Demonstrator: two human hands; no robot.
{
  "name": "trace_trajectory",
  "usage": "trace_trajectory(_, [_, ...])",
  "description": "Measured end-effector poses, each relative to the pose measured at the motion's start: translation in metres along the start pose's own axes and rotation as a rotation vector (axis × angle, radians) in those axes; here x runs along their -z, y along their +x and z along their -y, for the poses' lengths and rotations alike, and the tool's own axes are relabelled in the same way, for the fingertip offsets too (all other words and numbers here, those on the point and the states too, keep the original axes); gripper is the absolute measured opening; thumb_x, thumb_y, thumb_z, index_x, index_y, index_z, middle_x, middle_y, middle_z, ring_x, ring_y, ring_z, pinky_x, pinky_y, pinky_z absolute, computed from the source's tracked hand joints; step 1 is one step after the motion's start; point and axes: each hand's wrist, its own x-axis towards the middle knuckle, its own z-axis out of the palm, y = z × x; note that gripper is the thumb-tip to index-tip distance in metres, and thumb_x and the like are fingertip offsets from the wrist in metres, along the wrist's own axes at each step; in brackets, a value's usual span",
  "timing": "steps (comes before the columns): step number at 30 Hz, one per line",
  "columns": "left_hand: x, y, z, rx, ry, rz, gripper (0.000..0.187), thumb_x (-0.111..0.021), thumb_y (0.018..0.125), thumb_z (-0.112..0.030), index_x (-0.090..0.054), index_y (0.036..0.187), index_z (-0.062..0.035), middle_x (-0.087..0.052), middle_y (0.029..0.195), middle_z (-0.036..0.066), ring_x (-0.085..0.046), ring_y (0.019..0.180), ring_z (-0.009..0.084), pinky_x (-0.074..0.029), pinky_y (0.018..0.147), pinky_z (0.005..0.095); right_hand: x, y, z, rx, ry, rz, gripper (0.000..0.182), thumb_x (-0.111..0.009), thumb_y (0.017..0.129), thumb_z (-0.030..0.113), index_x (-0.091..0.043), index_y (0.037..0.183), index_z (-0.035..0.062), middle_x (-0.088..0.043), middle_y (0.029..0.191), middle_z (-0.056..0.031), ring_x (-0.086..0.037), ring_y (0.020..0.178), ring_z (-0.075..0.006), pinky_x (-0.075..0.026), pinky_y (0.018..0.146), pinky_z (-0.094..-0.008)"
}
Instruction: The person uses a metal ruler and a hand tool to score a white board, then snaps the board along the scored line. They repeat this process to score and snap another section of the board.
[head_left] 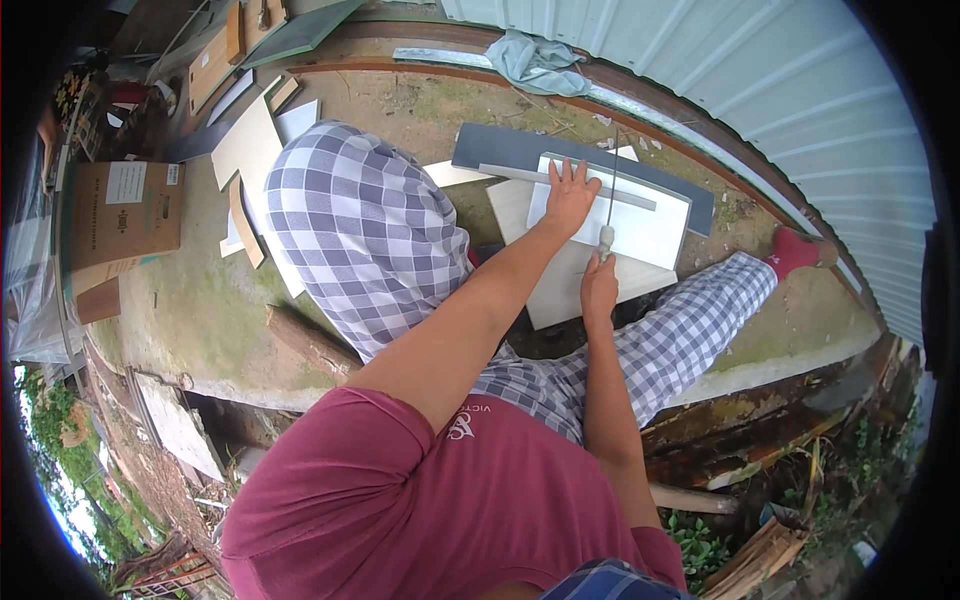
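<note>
Left hand: the left hand [570, 195] lay flat, fingers spread, pressing the white board [640, 225].
Right hand: the right hand [598, 285] was wrapped round the saw [609, 205] handle.
Board: it rested on stacked panels [570, 290] on the ground.

Your head camera's the only view, looking steeply down over your own chest and checked-trousered knees, fisheye-wide. It's close on your arms, facing the white board [640, 225] on the ground, corrugated wall [800, 90] curving beyond.
</note>
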Motion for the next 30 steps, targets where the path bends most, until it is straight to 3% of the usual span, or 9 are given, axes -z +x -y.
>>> trace_trajectory(11, [0.001,0.005,-0.001,0.02,-0.028,0.022,0.015,-0.049,0.081,-0.01,-0.055,0.095,-0.0076,-0.047,0.124,0.02,-0.039,0.118,0.0449,-0.019,0.097,0.065,0.011,0.027,0.012,0.079,0.002,-0.013,0.037,-0.039,0.092,0.037,-0.045,0.103,0.0017,-0.06,0.083,-0.0291,-0.057,0.081,-0.0474,-0.044,0.071,-0.0535])
trace_trajectory(17, [-0.002,0.006,0.0,0.042,0.013,0.071,0.017,-0.049,0.081,-0.01,-0.056,0.096,-0.0082,-0.049,0.122,0.02,-0.041,0.117,0.044,-0.021,0.097,0.0644,-0.003,-0.013,-0.016,0.037,0.029,-0.007,0.037,-0.039,0.092,0.037,-0.045,0.104,0.0022,-0.06,0.084,-0.0289,-0.057,0.082,-0.0475,-0.044,0.072,-0.0531])
trace_trajectory(23, [0.004,0.005,-0.003,0.032,0.046,0.06,0.018,-0.049,0.081,-0.01,-0.056,0.097,-0.0088,-0.049,0.122,0.019,-0.042,0.116,0.0433,-0.021,0.096,0.0642,0.013,0.03,0.004,0.112,0.005,0.005,0.038,-0.039,0.092,0.037,-0.045,0.104,0.0018,-0.06,0.087,-0.0286,-0.057,0.084,-0.0465,-0.044,0.073,-0.0526])
trace_trajectory(30, [-0.002,0.009,-0.002,0.056,0.032,0.073,0.018,-0.049,0.081,-0.01,-0.057,0.097,-0.0092,-0.049,0.122,0.019,-0.042,0.116,0.043,-0.021,0.097,0.0641,0.001,-0.007,-0.012,0.042,0.006,-0.006,0.037,-0.039,0.092,0.037,-0.045,0.105,0.0024,-0.061,0.086,-0.0278,-0.057,0.083,-0.0466,-0.044,0.073,-0.0525])
